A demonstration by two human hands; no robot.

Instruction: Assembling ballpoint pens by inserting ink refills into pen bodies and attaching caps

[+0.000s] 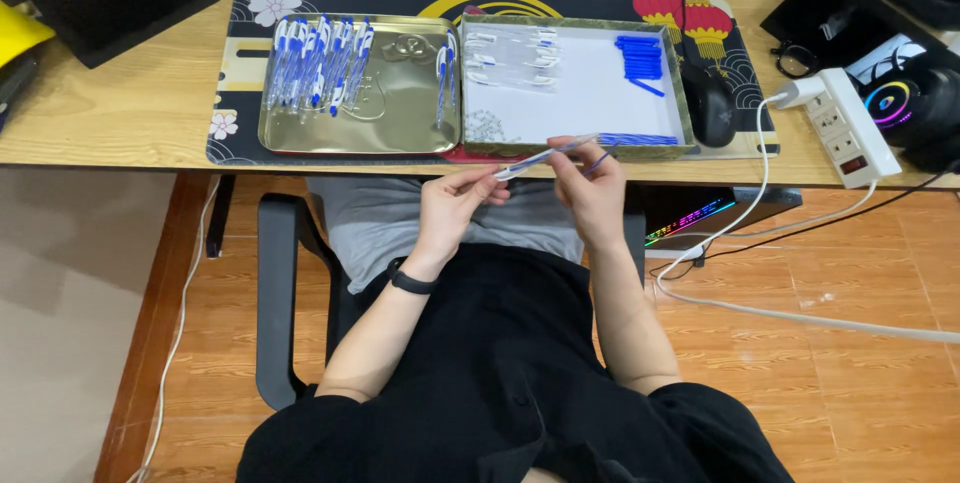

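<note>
1. Pen barrel (545,156), clear with a blue tip, sits in front of the chest, just below the table edge (120,148), its long axis running left-low to right-high. Left hand (450,205) pinches its lower end; right hand (592,193) pinches the upper part, a thin blue refill (598,160) curled beside those fingers.
2. Beyond, a gold tray (400,133) holds assembled pens (318,65); a white-lined box (580,93) holds clear barrels (515,55) and blue refills (640,58).

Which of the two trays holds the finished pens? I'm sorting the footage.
The gold metal tray on the left: whole blue-and-white pens lie in it. The white-lined box holds only separate parts.
</note>
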